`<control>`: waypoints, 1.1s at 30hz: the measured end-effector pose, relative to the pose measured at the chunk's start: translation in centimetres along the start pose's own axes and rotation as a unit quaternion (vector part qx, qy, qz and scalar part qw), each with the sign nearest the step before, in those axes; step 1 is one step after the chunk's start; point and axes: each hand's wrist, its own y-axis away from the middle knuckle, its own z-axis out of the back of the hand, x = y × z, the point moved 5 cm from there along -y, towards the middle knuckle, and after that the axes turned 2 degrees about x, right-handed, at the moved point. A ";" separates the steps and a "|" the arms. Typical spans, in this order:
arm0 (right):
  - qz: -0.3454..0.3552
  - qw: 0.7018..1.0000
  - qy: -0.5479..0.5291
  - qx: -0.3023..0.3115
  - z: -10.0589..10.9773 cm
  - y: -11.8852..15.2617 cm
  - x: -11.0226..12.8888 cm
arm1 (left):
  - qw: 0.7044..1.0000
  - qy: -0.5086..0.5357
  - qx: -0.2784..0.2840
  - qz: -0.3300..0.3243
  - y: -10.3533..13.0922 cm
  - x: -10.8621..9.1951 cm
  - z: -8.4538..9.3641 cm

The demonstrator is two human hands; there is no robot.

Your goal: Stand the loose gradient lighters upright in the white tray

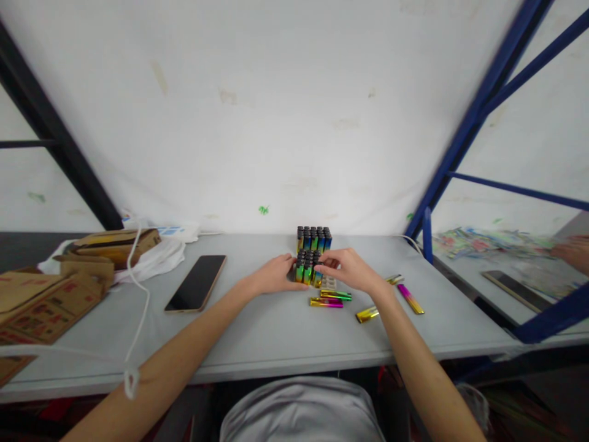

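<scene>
Several front lighters (304, 272) are standing on the table (257, 334), my left hand (275, 274) spreading against them, right hand (348, 269) pinching one, hands apart; back lighters (313, 238) standing behind, loose lighters (326, 302) lying nearer.

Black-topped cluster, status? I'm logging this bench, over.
Left hand open at near cluster's left. Right hand fingertips at its right; grip unclear. Far cluster upright behind. Loose shiny pieces lying close in front.
</scene>
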 end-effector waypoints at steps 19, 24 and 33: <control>-0.035 0.997 -0.023 0.063 0.4 0.7 0.0 | 1.000 0.017 0.005 0.002 0.1 -0.1 0.1; -0.029 0.995 -0.023 0.088 0.4 0.8 -0.2 | 1.000 0.011 0.013 0.005 0.1 -0.1 0.1; -0.074 0.992 0.103 0.026 -1.2 -0.6 -0.3 | 1.000 0.019 0.008 0.001 0.0 0.2 -0.1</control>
